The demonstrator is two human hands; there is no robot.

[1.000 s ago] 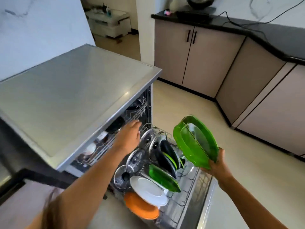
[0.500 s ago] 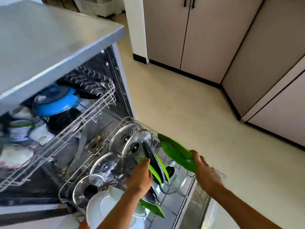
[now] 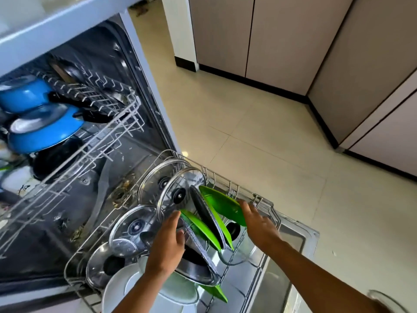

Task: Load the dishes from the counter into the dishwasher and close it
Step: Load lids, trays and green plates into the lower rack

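The dishwasher stands open with its lower rack [image 3: 262, 201] pulled out. My right hand [image 3: 257, 222] grips a green plate [image 3: 222, 203] by its right edge and holds it tilted in the rack's far right rows. My left hand [image 3: 168, 242] rests on a dark plate [image 3: 196, 256] leaning beside other green plates [image 3: 202, 229]. Glass lids [image 3: 178, 190] stand on edge in the rack's left rows. White plates [image 3: 126, 288] sit at the near end, partly hidden by my left arm.
The upper rack [image 3: 108, 123] is pulled part way out and carries blue pots [image 3: 42, 129] and dark cookware. The open door [image 3: 293, 256] lies flat below the lower rack. Beige floor tiles and cabinet fronts [image 3: 282, 37] lie to the right.
My right hand has lowered the green plate from the air down into the lower rack. My left hand went from the upper rack down to the dark plate. The view has moved closer.
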